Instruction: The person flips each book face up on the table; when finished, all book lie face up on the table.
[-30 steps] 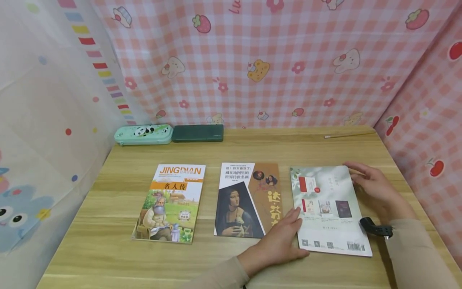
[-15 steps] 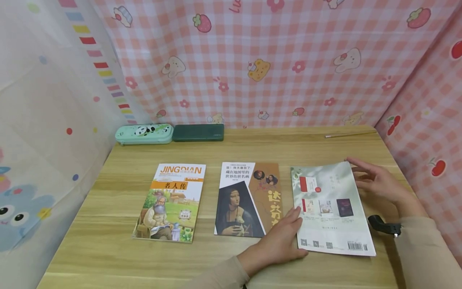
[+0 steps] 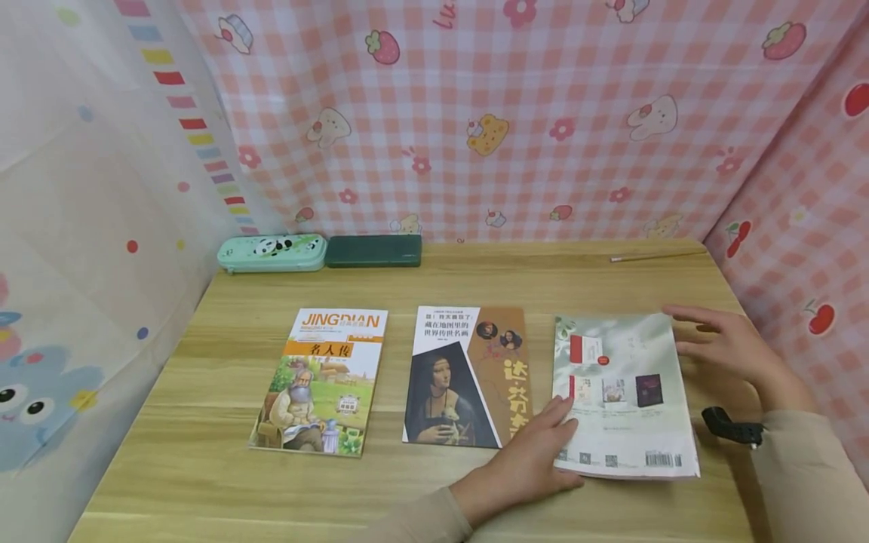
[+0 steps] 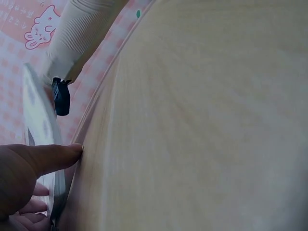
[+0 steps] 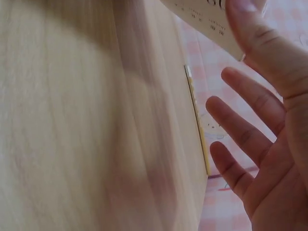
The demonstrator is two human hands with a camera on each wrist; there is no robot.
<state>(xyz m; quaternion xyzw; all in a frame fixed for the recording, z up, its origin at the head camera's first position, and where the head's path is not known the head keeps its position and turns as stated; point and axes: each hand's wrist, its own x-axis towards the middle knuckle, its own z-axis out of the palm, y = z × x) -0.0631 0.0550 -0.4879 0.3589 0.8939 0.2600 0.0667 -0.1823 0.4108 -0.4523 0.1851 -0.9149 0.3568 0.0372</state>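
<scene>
A pale green-white magazine [image 3: 621, 430], its back cover with a barcode facing up, is at the right of the table. My right hand [image 3: 736, 354] holds its upper right corner. In the right wrist view the thumb [image 5: 257, 31] pinches the printed underside [image 5: 207, 19] while the other fingers [image 5: 240, 122] spread apart. My left hand [image 3: 519, 460] lies at the lower left of the magazine, fingertips [image 3: 566, 415] on its edge and the thumb along its bottom. In the left wrist view the magazine [image 4: 41, 108] rises off the table beyond the straight thumb.
Left of it lie a brown-and-white book with a portrait [image 3: 441, 400] and a JINGDIAN book [image 3: 322, 392]. A mint panda pencil case [image 3: 271, 253], a dark green case [image 3: 373, 251] and a pencil [image 3: 658, 256] lie at the back edge. Patterned cloth [image 3: 434, 121] hangs behind.
My right hand has drawn back to the right with the magazine's corner. The magazine has shifted slightly right, and my left fingertips now overlap its cover more.
</scene>
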